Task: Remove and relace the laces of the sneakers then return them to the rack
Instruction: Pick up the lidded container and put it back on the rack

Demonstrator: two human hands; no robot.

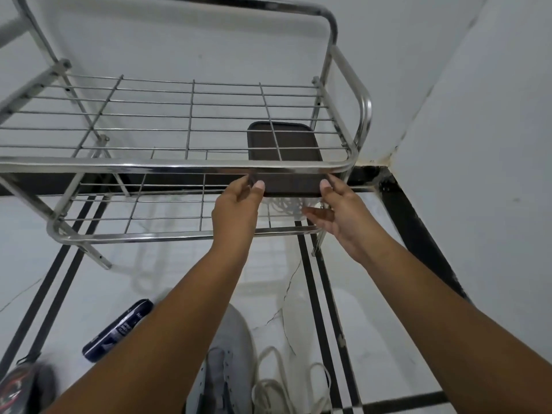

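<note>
- Left hand (236, 204) and right hand (340, 213) each gripped one near corner of the brown tray (283, 156).
- Tray sat inside the metal rack (179, 167).
- Grey sneaker (227, 363) lay on the floor, loose laces (277, 383) beside it.

Corner of a home, by a shoe rack

A chrome wire shoe rack (185, 121) with two tiers stands against plain pale painted walls (478, 144) that meet in a corner, where the paint is stained and cracked along the joint. The floor (89, 279) is white tile with black border strips and a dark skirting, and hairline cracks run through it. A grey sneaker (227, 363) and loose white laces (277, 380) lie on the floor near a dark spray can (118, 330) on its side: household things, with no shop fittings or tools.
</note>
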